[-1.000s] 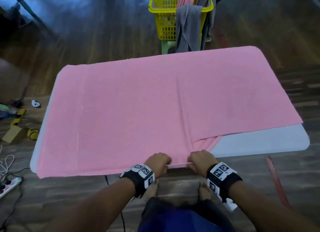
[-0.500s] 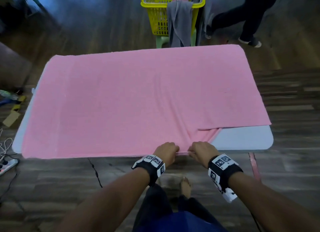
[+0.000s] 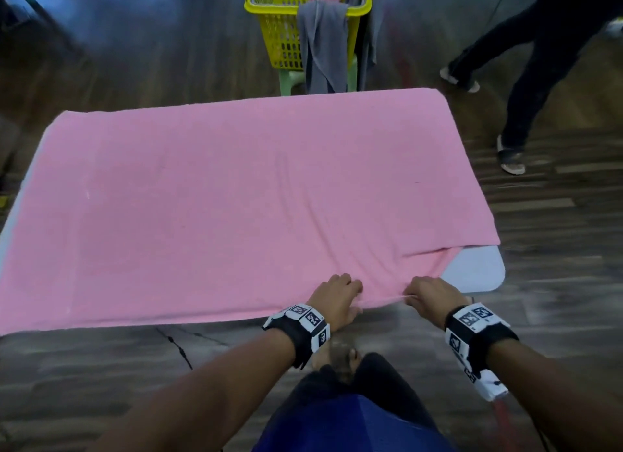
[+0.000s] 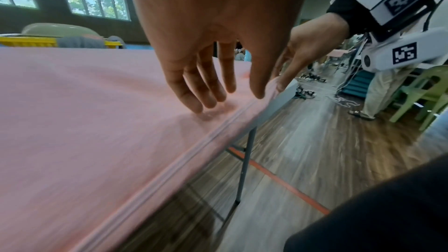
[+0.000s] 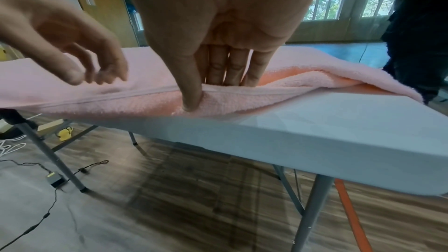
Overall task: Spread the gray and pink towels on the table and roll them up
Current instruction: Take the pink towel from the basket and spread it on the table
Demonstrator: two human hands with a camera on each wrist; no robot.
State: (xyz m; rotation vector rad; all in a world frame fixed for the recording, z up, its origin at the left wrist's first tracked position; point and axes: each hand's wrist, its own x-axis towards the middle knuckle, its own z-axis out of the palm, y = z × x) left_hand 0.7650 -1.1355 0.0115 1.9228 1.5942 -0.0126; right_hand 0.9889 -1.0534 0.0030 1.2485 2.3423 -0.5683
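Across nearly the whole top of the white folding table [image 3: 478, 272] lies the pink towel [image 3: 236, 198], spread flat, its near hem hanging just over the table's 6 o'clock edge. At about 4 o'clock the towel's near right corner is folded under itself, leaving a bare patch of tabletop at that corner. Both hands sit at the near hem, close to 5 o'clock and just apart from each other. The right hand [image 3: 433, 296] pinches the hem: the right wrist view shows its thumb [image 5: 191, 91] pressed on the outer face of the cloth and the fingers tucked behind the edge, lifting a small ridge of terry. The left hand [image 3: 337, 296] grasps nothing; in the left wrist view its fingers [image 4: 194, 91] are loosely extended, tips down on or just above the towel near the hem, blurred, so contact is uncertain. Beyond the table at 12 o'clock stands a yellow laundry basket [image 3: 273, 23] with a gray towel [image 3: 323, 43] draped over its rim, and some pink cloth inside. At 2 o'clock another person's dark-trousered legs [image 3: 532, 80] stand on the wooden floor [image 3: 84, 377]
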